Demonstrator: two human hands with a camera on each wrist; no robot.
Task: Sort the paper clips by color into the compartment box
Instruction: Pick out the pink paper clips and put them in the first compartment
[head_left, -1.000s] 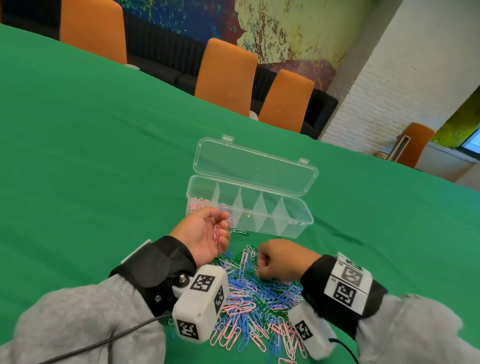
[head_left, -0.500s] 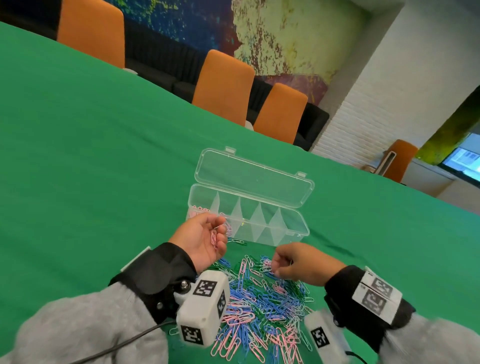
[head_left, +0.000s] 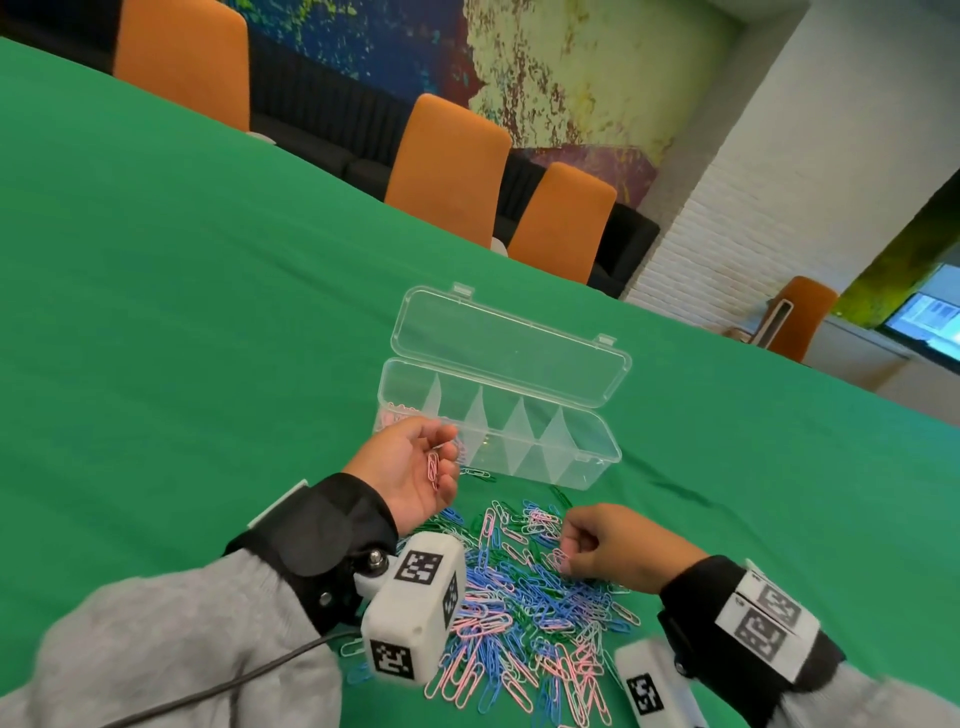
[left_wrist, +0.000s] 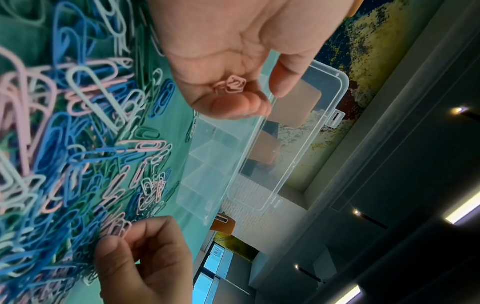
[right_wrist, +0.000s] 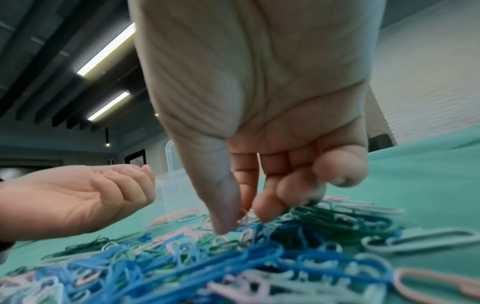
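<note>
The left hand (head_left: 410, 467) is turned palm up just in front of the left end of the compartment box (head_left: 587, 467), its fingers curled loosely around a few pink clips (head_left: 432, 470) that lie in the cupped palm. In the left wrist view those clips (left_wrist: 230, 85) sit bunched at the base of the fingers. This hand has barely shifted over the last second: same place, same cupped hold.

The right hand (head_left: 613, 553) has changed more. A second ago it was a closed fist at the near edge of the pile; half a second ago it was reaching forward; now it is down on the far side of the pile of paper clips (head_left: 519, 613), with thumb and forefinger closed on a pink clip (left_wrist: 120, 227) at the heap's top. From the right wrist camera the fingertips (right_wrist: 265, 207) are pressed into the clips, though blur there makes it hard to tell whether the clip has left the heap or still rests on it.

The pile, mixed pink, blue, green and white, spreads on the green table (head_left: 182, 338) between the two wrists and the box. The box stands open, lid (head_left: 509, 358) tilted back, with pink clips (head_left: 395, 413) in its leftmost compartment; the other compartments appear to hold none. One green clip (head_left: 478, 474) lies alone beside the box's front wall.

The head camera has also tilted, so the box sits lower and further right in view than before.
</note>
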